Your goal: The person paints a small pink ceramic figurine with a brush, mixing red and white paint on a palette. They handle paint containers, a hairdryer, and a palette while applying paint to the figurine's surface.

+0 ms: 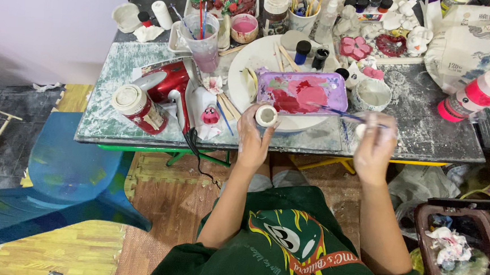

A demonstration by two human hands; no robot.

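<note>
Seen from the head camera, the left hand (pixel 251 139) was curled around a small white plaster piece (pixel 267 115), pinching it upright at the near edge of the table (pixel 421 137). Just beyond it lay a purple tray (pixel 339 86) smeared with pink and red paint, resting on a white round plate (pixel 249 61). The right hand (pixel 373 148) was blurred; its fingers were pressed together around a thin paintbrush (pixel 343 112), whose tip reached toward the purple tray. Left of the plate stood a red hair dryer (pixel 172 82) and a red can with a white lid (pixel 138 107). A clear cup of brushes (pixel 201 36) stood behind them. Far right lay a pink and white paint bottle (pixel 477 95) on its side, well apart from both hands.
</note>
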